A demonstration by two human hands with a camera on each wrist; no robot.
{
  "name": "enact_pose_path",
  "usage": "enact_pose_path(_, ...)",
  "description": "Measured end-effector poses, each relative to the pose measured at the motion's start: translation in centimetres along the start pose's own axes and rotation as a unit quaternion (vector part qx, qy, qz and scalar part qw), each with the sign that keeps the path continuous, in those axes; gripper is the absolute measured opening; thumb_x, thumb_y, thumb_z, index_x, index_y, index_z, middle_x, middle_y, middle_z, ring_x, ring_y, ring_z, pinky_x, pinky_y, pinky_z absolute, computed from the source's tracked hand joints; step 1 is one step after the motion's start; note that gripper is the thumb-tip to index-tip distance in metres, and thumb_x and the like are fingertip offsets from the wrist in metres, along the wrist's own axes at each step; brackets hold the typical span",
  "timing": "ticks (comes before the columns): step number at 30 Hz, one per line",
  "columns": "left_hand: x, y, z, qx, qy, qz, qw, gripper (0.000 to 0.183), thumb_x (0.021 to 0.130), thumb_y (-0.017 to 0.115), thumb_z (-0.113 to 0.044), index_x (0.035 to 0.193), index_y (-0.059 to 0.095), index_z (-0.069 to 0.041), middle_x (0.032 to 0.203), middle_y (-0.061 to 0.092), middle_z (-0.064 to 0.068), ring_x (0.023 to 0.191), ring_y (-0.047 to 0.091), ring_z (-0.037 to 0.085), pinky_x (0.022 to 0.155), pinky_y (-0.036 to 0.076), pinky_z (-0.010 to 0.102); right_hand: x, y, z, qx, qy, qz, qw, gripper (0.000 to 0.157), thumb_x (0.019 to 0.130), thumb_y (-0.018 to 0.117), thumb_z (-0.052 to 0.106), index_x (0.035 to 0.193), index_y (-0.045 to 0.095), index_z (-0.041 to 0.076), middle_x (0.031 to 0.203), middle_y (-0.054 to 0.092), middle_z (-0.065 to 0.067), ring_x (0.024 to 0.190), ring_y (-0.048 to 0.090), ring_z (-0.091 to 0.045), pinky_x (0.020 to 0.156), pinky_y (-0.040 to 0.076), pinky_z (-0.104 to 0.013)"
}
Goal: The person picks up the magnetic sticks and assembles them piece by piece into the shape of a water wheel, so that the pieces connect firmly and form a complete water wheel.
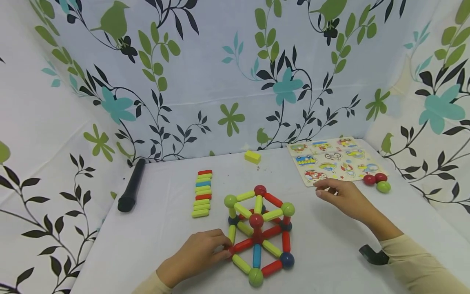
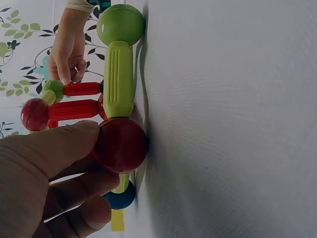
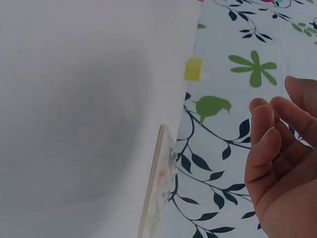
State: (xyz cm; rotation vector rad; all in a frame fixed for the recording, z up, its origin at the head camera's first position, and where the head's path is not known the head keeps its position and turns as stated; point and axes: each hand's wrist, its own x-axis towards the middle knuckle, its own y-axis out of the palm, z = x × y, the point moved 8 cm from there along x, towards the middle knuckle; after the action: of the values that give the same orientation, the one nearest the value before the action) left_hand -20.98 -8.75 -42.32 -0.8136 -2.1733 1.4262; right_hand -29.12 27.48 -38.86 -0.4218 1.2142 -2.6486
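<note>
A structure of magnetic sticks and balls stands on the white table, with red, yellow-green and blue rods [image 1: 257,256] joined by coloured balls. At its left corner my left hand [image 1: 200,254] pinches a red ball [image 2: 121,145] between thumb and fingers; a yellow-green rod [image 2: 119,79] runs from that ball to a green ball [image 2: 120,25]. Another red ball [image 1: 256,221] tops the front of the structure. My right hand [image 1: 343,200] hovers to the right, fingers loosely bent and holding nothing, near the picture puzzle board [image 1: 332,160].
Several loose rods [image 1: 202,194] lie in a column left of the structure. A black microphone [image 1: 131,188] lies at far left, and a yellow block [image 1: 252,157] at the back. Two red balls and a green ball [image 1: 383,187] sit by the board. A dark curved object [image 1: 373,255] lies beside the right sleeve.
</note>
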Motion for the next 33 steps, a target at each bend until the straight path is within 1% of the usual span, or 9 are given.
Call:
enact_pose_path(2, 0.1, -0.3, 0.3, 0.015, -0.001, -0.007, 0.9999, 0.018, 0.092, 0.077, -0.031, 0.107, 0.077, -0.021, 0.093, 0.067, -0.016, 0.081, 0.060, -0.002, 0.074, 0.055, 0.021, 0.0, 0.4, 0.5, 0.000, -0.009, 0.004, 1.000, 0.026, 0.099, 0.068, 0.026, 0.123, 0.071, 0.015, 0.101, 0.071, 0.004, 0.084, 0.059, -0.015, 0.065, 0.051, -0.024)
enact_pose_path(5, 0.5, -1.8, 1.6, 0.066, -0.025, -0.054, 0.9961, 0.021, 0.088, 0.081, -0.028, 0.107, 0.077, -0.020, 0.094, 0.070, -0.011, 0.085, 0.065, 0.004, 0.074, 0.057, 0.025, 0.0, 0.7, 1.1, 0.000, -0.016, 0.006, 1.000, 0.026, 0.099, 0.069, 0.026, 0.123, 0.071, 0.016, 0.101, 0.072, 0.006, 0.084, 0.059, -0.015, 0.064, 0.051, -0.024)
enact_pose_path(8, 0.8, -3.9, 4.0, 0.122, -0.079, -0.116, 0.9826, 0.027, 0.082, 0.086, -0.020, 0.107, 0.077, -0.017, 0.097, 0.072, -0.004, 0.090, 0.068, 0.012, 0.075, 0.060, 0.030, -0.1, 0.8, 1.4, 0.001, -0.018, 0.004, 1.000, 0.026, 0.098, 0.070, 0.026, 0.122, 0.072, 0.016, 0.101, 0.072, 0.006, 0.083, 0.059, -0.014, 0.064, 0.051, -0.024)
enact_pose_path(10, 1.1, -4.8, 5.7, 0.145, -0.114, -0.135, 0.9735, 0.030, 0.079, 0.088, -0.014, 0.107, 0.077, -0.015, 0.100, 0.072, -0.001, 0.091, 0.067, 0.016, 0.076, 0.060, 0.034, -0.2, 0.9, 1.5, 0.006, -0.017, 0.007, 1.000, 0.027, 0.098, 0.070, 0.027, 0.123, 0.071, 0.016, 0.101, 0.072, 0.007, 0.084, 0.059, -0.014, 0.065, 0.051, -0.024)
enact_pose_path(13, 1.4, -5.1, 7.5, 0.159, -0.144, -0.123, 0.9691, 0.029, 0.079, 0.088, -0.011, 0.105, 0.077, -0.013, 0.098, 0.071, 0.001, 0.088, 0.064, 0.019, 0.072, 0.060, 0.036, -0.4, 1.2, 1.6, 0.012, -0.015, 0.014, 1.000, 0.028, 0.098, 0.069, 0.028, 0.124, 0.071, 0.016, 0.102, 0.072, 0.007, 0.084, 0.058, -0.014, 0.065, 0.051, -0.024)
enact_pose_path(17, 1.8, -4.5, 8.6, 0.172, -0.163, -0.090, 0.9675, 0.021, 0.081, 0.085, -0.010, 0.101, 0.078, -0.012, 0.088, 0.069, 0.001, 0.078, 0.058, 0.017, 0.066, 0.058, 0.033, -0.5, 1.4, 1.6, 0.010, -0.016, 0.015, 1.000, 0.028, 0.098, 0.070, 0.027, 0.124, 0.072, 0.015, 0.102, 0.072, 0.007, 0.083, 0.058, -0.013, 0.064, 0.051, -0.024)
enact_pose_path(23, 2.0, -4.0, 8.8, 0.196, -0.166, -0.076, 0.9636, 0.014, 0.085, 0.082, -0.009, 0.099, 0.078, -0.011, 0.080, 0.063, 0.000, 0.070, 0.052, 0.015, 0.061, 0.056, 0.030, -0.5, 1.6, 1.9, 0.008, -0.027, 0.017, 0.999, 0.026, 0.098, 0.070, 0.024, 0.122, 0.072, 0.016, 0.104, 0.073, 0.006, 0.081, 0.059, -0.011, 0.064, 0.051, -0.024)
enact_pose_path(29, 2.0, -3.5, 8.8, 0.211, -0.164, -0.077, 0.9607, 0.015, 0.085, 0.082, -0.012, 0.098, 0.077, -0.009, 0.079, 0.062, 0.002, 0.069, 0.053, 0.015, 0.060, 0.057, 0.031, -0.7, 2.1, 3.8, 0.015, -0.060, 0.027, 0.998, 0.026, 0.097, 0.071, 0.020, 0.122, 0.071, 0.017, 0.105, 0.074, 0.002, 0.081, 0.060, -0.007, 0.066, 0.053, -0.024)
enact_pose_path(33, 2.0, -3.3, 8.8, 0.215, -0.161, -0.090, 0.9591, 0.012, 0.085, 0.081, -0.010, 0.095, 0.076, -0.008, 0.079, 0.062, 0.003, 0.070, 0.055, 0.017, 0.058, 0.057, 0.033, -0.8, 2.4, 5.1, 0.024, -0.088, 0.030, 0.995, 0.026, 0.096, 0.072, 0.019, 0.122, 0.072, 0.017, 0.105, 0.074, 0.000, 0.081, 0.061, -0.006, 0.066, 0.053, -0.025)
